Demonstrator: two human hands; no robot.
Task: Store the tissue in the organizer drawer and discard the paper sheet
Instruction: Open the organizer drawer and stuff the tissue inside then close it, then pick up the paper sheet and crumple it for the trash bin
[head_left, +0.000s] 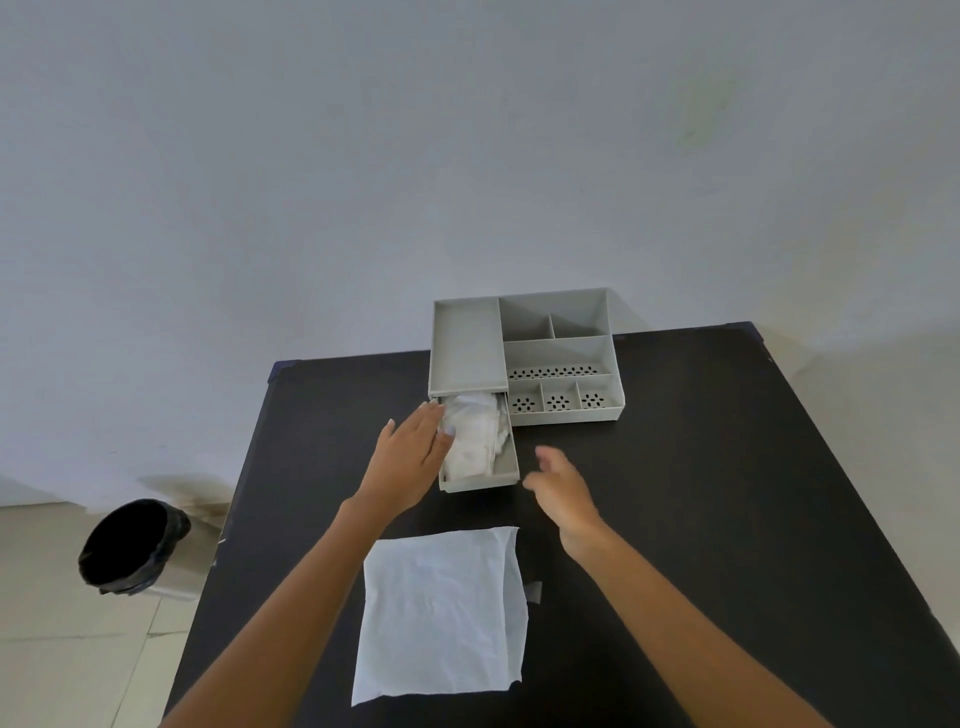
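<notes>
A grey organizer (556, 353) stands at the far middle of the black table (727, 467). Its drawer (506, 475) is pulled out toward me, and crumpled white tissue (475, 436) lies inside it. My left hand (410, 462) is flat with fingers apart, its fingertips resting on the tissue at the drawer's left edge. My right hand (563, 493) hovers open and empty just right of the drawer's front. A flat white paper sheet (441, 613) lies on the table near me, between my forearms.
A bin with a black liner (130, 545) stands on the tiled floor left of the table. A pale wall rises behind the organizer. A small grey patch (534, 591) sits on the table at the sheet's right edge.
</notes>
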